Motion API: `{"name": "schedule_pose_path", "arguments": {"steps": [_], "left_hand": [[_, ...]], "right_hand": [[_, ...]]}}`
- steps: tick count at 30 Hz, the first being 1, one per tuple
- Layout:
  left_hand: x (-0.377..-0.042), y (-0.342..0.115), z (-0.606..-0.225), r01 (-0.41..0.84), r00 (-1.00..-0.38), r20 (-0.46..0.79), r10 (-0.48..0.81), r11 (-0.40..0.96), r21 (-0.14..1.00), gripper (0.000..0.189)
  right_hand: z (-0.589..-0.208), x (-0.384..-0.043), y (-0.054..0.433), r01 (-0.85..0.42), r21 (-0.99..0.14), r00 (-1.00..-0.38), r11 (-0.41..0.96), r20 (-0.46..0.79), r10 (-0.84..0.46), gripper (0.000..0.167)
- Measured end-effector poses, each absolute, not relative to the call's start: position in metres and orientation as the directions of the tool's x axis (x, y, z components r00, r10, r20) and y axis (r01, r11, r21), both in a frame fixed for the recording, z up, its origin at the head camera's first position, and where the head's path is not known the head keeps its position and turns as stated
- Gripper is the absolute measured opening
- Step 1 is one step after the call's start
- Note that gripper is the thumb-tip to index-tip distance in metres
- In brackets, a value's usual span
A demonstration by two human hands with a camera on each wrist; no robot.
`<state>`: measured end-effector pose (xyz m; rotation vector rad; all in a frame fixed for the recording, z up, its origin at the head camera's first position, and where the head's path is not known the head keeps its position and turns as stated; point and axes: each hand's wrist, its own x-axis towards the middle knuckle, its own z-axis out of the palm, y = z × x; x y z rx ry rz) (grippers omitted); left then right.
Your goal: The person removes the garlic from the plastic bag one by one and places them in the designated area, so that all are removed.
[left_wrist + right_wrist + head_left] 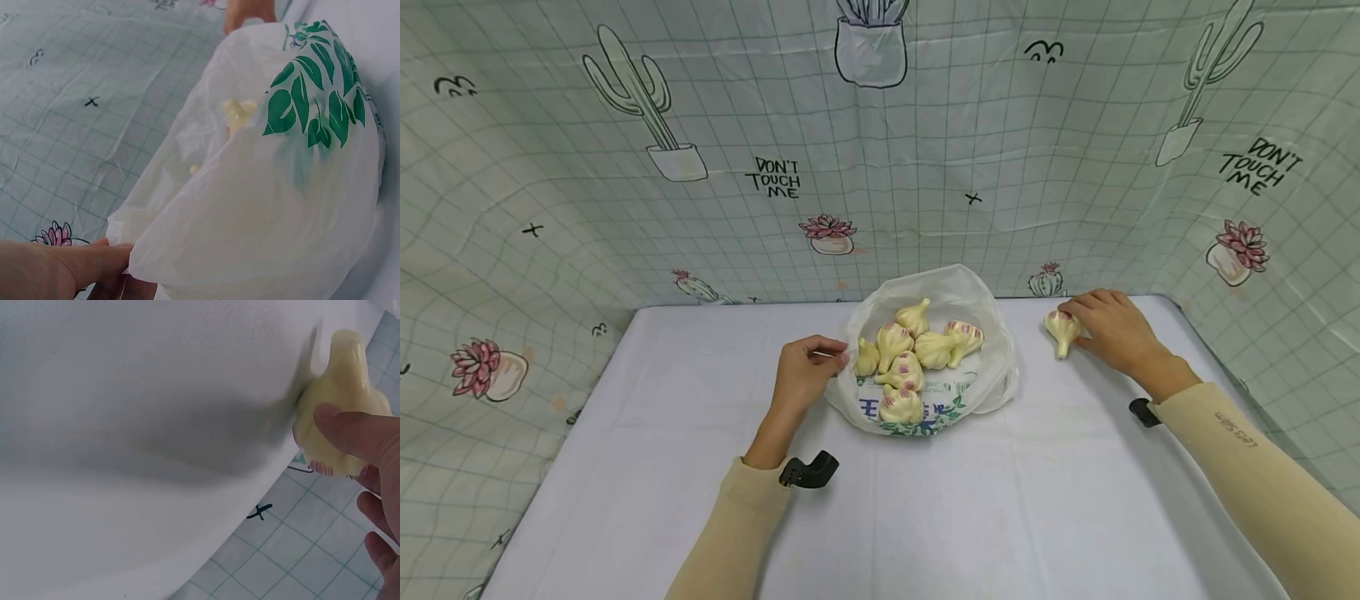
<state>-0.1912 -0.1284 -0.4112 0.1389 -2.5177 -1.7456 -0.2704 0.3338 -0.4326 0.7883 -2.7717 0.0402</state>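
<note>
A white plastic bag [992, 392] with green leaf print lies opened on the table, several garlic bulbs [901, 406] inside it. My left hand [805, 367] pinches the bag's left rim between thumb and fingers; the left wrist view shows the thumb [106, 259] on the plastic edge. Over at the right, near the table's back edge, my right hand [1112, 329] grips a single garlic bulb [1063, 333]. In the right wrist view the thumb presses on this pale bulb [340, 394], its neck pointing away from the palm.
A white cloth covers the table [700, 400]. Behind and beside it hangs a grid-patterned curtain [925, 167] printed with cacti and words. The bag stands between the two hands, close to the back edge. A black wrist camera [808, 471] is on the left wrist.
</note>
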Motion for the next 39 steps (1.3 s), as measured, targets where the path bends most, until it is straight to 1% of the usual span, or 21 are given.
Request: {"name": "schedule_pose_path", "arguments": {"steps": [5, 11, 19, 24, 30, 36, 39], "left_hand": [[-0.191, -0.128, -0.411, -0.029, -0.993, 0.012, -0.116, 0.345, 0.938, 0.012], [-0.19, -0.128, -0.411, -0.022, -0.993, 0.018, -0.115, 0.341, 0.94, 0.011], [-0.189, -0.128, -0.412, -0.029, -0.993, 0.011, -0.115, 0.339, 0.94, 0.011], [-0.189, -0.129, -0.41, -0.038, -0.993, 0.003, -0.12, 0.335, 0.941, 0.012], [-0.189, -0.129, -0.411, -0.042, -0.993, -0.003, -0.118, 0.335, 0.941, 0.013], [-0.19, -0.129, -0.412, -0.037, -0.993, 0.002, -0.115, 0.337, 0.941, 0.012], [-0.191, -0.129, -0.412, -0.038, -0.993, 0.003, -0.117, 0.342, 0.939, 0.012]], "right_hand": [[-0.43, -0.266, 0.334, -0.528, 0.039, -0.813, 0.848, 0.266, -0.518, 0.061], [-0.426, -0.261, 0.334, -0.536, 0.032, -0.809, 0.844, 0.266, -0.524, 0.06], [-0.416, -0.253, 0.329, -0.497, 0.064, -0.835, 0.865, 0.235, -0.497, 0.065], [-0.408, -0.246, 0.321, -0.489, 0.086, -0.817, 0.868, 0.304, -0.49, 0.063], [-0.395, -0.231, 0.302, -0.463, 0.078, -0.802, 0.883, 0.387, -0.455, 0.06], [-0.379, -0.216, 0.275, -0.48, 0.069, -0.747, 0.875, 0.49, -0.449, 0.058], [-0.374, -0.211, 0.262, -0.497, 0.07, -0.722, 0.865, 0.52, -0.457, 0.059]]}}
